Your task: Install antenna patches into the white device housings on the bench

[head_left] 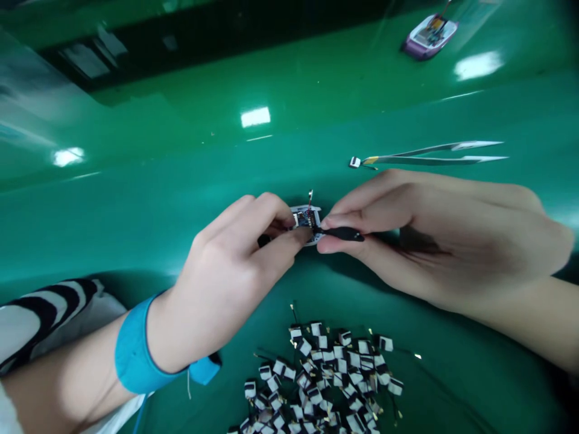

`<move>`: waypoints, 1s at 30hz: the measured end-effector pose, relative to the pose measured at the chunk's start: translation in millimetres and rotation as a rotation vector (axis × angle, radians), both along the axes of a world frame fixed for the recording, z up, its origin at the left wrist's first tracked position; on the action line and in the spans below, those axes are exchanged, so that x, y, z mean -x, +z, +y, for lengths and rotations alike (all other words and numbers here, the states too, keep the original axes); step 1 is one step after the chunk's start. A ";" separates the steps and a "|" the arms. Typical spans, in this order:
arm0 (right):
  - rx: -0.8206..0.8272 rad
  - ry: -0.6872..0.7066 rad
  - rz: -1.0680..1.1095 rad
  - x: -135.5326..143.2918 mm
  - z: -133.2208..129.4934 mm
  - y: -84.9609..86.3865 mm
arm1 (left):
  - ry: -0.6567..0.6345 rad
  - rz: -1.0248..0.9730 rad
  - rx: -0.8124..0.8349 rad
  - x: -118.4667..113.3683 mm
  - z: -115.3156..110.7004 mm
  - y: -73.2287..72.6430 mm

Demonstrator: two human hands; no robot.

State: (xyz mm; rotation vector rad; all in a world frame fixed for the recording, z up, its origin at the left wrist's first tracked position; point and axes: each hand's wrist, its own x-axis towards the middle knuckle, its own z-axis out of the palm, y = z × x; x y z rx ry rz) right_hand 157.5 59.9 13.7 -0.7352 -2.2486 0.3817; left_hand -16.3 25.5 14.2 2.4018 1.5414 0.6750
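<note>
Near the middle of the view, my left hand (pixel 239 253) grips a small white device housing (pixel 315 237) with a circuit board (pixel 304 219) inside. A thin wire with a small metal end sticks up from the housing's top edge. My right hand (pixel 407 235) pinches a black tool (pixel 344 233) between thumb and fingertips. The tool's narrow end points left and reaches the board's right side, beside my left fingertip. Part of the housing is covered by my left fingers. A blue band (pixel 136 346) circles my left wrist.
Many small white-and-black parts with thin leads (pixel 323 374) lie piled at the bottom centre. Tweezers (pixel 434 158) lie above my right hand, beside one loose part (pixel 354 162). A purple-edged device (pixel 429 37) with exposed insides sits at the top right of the green mat (pixel 158 217).
</note>
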 end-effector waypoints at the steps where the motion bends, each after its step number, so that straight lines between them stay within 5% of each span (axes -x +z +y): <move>1: 0.006 0.000 0.001 0.0 -0.2 -0.5 | -0.020 0.016 -0.011 0.3 0.1 0.0; 16: -0.084 -0.089 -0.052 3.4 -6.1 -3.9 | -0.179 0.183 -0.153 4.2 -2.5 -4.2; 30: -0.094 0.026 0.022 2.3 -0.2 -13.6 | -0.173 0.157 -0.113 3.1 -2.4 -2.5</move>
